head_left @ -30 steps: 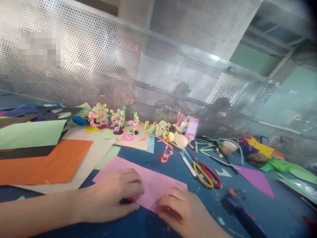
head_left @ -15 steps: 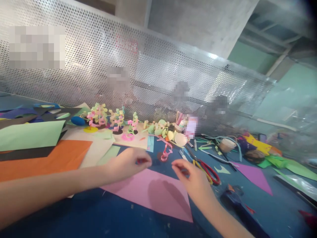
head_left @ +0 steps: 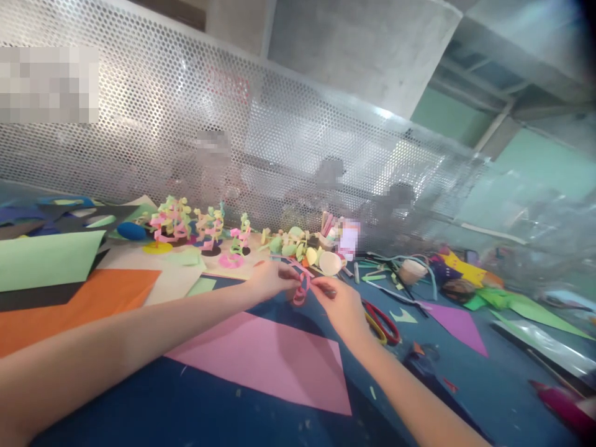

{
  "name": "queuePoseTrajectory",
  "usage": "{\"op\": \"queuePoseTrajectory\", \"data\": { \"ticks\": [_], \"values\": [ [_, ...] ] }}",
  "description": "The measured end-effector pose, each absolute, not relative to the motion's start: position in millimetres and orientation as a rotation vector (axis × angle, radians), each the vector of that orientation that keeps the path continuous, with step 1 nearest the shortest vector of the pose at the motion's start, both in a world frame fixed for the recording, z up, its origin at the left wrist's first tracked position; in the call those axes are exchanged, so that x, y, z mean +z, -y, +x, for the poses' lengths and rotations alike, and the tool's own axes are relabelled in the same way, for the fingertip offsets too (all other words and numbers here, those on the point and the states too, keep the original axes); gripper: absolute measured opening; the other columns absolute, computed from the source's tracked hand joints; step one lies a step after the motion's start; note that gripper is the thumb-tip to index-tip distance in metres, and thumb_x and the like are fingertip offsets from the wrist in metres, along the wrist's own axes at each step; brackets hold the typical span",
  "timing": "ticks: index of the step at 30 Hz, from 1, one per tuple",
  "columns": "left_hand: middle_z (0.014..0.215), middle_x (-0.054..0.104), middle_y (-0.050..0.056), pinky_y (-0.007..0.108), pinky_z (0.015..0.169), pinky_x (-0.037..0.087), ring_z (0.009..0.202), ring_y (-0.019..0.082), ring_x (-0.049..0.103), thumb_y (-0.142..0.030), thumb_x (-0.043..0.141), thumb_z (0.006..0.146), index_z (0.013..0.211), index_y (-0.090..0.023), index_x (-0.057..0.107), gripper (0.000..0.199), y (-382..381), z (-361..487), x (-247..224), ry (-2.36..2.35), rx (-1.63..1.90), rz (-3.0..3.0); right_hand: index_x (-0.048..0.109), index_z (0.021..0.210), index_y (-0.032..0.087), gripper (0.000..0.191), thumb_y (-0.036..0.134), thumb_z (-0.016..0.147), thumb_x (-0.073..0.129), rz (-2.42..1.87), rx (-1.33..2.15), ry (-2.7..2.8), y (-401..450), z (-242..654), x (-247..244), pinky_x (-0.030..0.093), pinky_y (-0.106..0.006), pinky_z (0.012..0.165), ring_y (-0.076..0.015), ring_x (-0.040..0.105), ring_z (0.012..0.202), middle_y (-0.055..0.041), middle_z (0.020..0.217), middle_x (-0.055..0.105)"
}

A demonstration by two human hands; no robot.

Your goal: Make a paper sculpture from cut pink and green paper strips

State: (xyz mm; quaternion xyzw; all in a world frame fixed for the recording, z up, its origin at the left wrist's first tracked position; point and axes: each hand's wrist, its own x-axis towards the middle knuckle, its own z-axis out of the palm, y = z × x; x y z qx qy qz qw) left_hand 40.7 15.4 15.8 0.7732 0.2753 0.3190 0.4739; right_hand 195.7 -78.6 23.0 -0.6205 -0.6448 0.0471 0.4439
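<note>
A small curled pink paper strip (head_left: 300, 293) stands on the blue table between my two hands. My left hand (head_left: 274, 277) comes in from the left, its thumb and fingers pinched on the top of the curl. From the right, my right hand (head_left: 343, 307) pinches the curl's other side. The fingertips partly cover the strip, and its base is hard to make out. Below both hands lies a flat pink paper sheet (head_left: 265, 357).
Paper sculptures (head_left: 170, 223) stand at the back left, beside green and orange sheets (head_left: 84, 304). Scissors (head_left: 384, 323) lie right of my right hand, with a dark blue tool (head_left: 433, 372) nearer. A perforated metal screen (head_left: 279, 136) runs behind, with people beyond it.
Both hands have moved forward and inward, from apart on either side of the pink paper curl to pinching it. The view has shifted slightly to the right.
</note>
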Motion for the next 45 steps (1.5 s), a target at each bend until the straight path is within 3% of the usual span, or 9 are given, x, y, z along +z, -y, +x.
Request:
{"op": "queuePoseTrajectory", "data": {
  "ticks": [8, 23, 40, 45],
  "values": [
    [0.079, 0.071, 0.005, 0.03, 0.077, 0.051, 0.078, 0.018, 0.066, -0.021, 0.064, 0.071, 0.077, -0.014, 0.066, 0.01, -14.5, 43.1, 13.5, -0.663, 0.825, 1.803, 0.068, 0.082, 0.017, 0.015, 0.026, 0.075, 0.058, -1.455, 0.299, 1.532, 62.6, 197.9, 15.7, 0.052, -0.03, 0.072, -0.0202, 0.068, 0.074, -0.0053, 0.08, 0.073],
    [0.074, 0.069, 0.006, 0.031, 0.072, 0.05, 0.072, 0.018, 0.064, -0.027, 0.065, 0.07, 0.075, -0.012, 0.067, 0.016, -16.1, 43.6, 10.1, -0.614, 0.816, 1.786, 0.065, 0.091, 0.014, 0.022, 0.025, 0.073, 0.059, -1.328, 0.609, 1.386, 58.4, 200.3, 12.5, 0.053, -0.033, 0.077, -0.021, 0.067, 0.084, -0.0094, 0.09, 0.071],
    [0.071, 0.069, 0.004, 0.029, 0.072, 0.049, 0.072, 0.018, 0.064, -0.024, 0.067, 0.067, 0.074, -0.013, 0.067, 0.013, -18.6, 45.1, 7.2, -0.632, 0.86, 1.753, 0.066, 0.084, 0.018, 0.018, 0.026, 0.068, 0.066, -1.333, 0.479, 1.454, 54.8, 202.7, -0.9, 0.051, -0.035, 0.076, -0.0204, 0.064, 0.079, -0.0054, 0.084, 0.069],
    [0.073, 0.07, 0.004, 0.029, 0.075, 0.048, 0.075, 0.018, 0.064, -0.026, 0.066, 0.069, 0.075, -0.014, 0.068, 0.013, -19.3, 44.2, 7.9, -0.616, 0.865, 1.774, 0.065, 0.087, 0.018, 0.019, 0.03, 0.074, 0.062, -1.311, 0.513, 1.475, 58.0, 202.8, 4.7, 0.052, -0.034, 0.075, -0.0206, 0.066, 0.08, -0.0064, 0.085, 0.071]
  ]
}}
